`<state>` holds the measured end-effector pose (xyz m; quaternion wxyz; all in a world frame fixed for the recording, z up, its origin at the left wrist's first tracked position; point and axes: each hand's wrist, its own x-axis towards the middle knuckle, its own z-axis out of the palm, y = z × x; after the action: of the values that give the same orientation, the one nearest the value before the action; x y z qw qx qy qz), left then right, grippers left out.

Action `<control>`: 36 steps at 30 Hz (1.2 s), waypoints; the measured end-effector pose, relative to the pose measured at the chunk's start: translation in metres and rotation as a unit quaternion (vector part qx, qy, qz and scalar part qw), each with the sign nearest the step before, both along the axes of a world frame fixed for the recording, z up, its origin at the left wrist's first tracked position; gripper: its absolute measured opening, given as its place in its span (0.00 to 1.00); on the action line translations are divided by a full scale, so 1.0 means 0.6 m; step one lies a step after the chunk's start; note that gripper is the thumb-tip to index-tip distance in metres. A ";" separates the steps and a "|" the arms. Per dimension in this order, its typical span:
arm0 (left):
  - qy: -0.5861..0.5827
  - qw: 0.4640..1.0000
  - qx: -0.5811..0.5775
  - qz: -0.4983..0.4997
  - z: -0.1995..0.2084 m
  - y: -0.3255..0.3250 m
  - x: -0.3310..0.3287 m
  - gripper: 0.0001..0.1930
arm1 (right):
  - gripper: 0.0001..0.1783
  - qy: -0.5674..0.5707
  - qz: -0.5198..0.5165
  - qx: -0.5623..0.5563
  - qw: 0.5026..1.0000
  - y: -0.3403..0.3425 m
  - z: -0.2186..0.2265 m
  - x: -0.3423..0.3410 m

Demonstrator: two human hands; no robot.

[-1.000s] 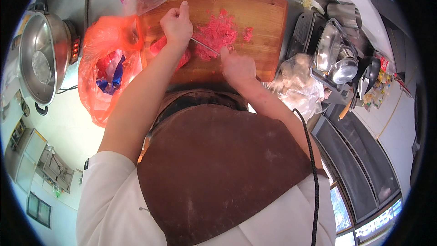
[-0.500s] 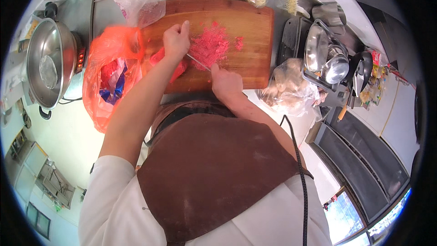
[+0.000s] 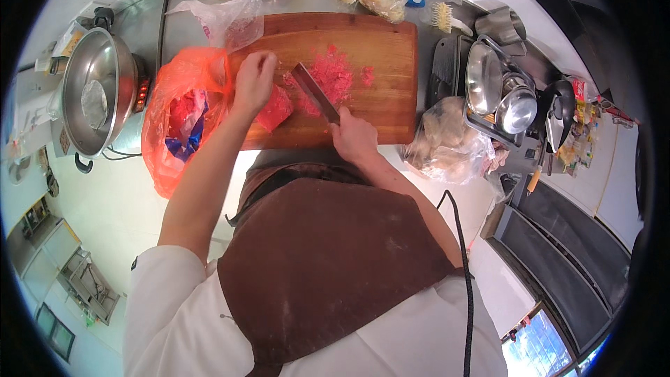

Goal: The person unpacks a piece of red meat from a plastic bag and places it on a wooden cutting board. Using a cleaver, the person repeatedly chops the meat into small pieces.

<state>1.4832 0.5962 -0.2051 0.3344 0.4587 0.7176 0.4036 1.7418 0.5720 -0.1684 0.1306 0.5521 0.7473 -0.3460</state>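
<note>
My right hand (image 3: 354,137) is closed round the handle of a cleaver (image 3: 314,91), whose blade slants up and to the left over the cutting board. Beyond the blade lies a heap of pink, finely chopped meat (image 3: 331,73), with a small clump apart to its right. My left hand (image 3: 254,82) is off the blade, its fingers curled in above the board's left part; whether anything is in them is hidden. Next to my left wrist sits a solid pink-red block of meat (image 3: 276,109). All this is on the wooden cutting board (image 3: 387,98).
An orange plastic bag (image 3: 164,160) hangs at the board's left edge. A steel pan (image 3: 80,122) stands farther left. Steel bowls (image 3: 516,108) and a clear bag of pale lumps (image 3: 443,139) crowd the right. Clear plastic (image 3: 237,24) overlaps the board's far left corner.
My left hand has come away from the cleaver's far end and moved left. The cleaver has turned to show its broad face, tip farther up. The whole view has shifted slightly.
</note>
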 end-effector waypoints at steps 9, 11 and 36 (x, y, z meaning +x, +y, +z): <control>0.336 0.921 -0.114 -0.164 0.019 -0.143 -0.002 0.66 | 0.18 -0.006 -0.046 0.020 0.999 -0.005 -0.026 0.014; 0.322 0.922 -0.155 -0.153 0.025 -0.125 0.027 0.67 | 0.18 -0.005 -0.077 0.038 0.996 0.008 -0.026 0.018; -0.209 0.966 -0.017 0.150 0.002 0.122 0.072 0.22 | 0.12 -0.059 0.038 0.035 0.997 0.005 0.053 -0.077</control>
<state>1.5265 0.6694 -0.2040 0.4204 0.2454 0.6991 0.5237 1.6958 0.5752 -0.1364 0.1682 0.5473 0.7702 -0.2810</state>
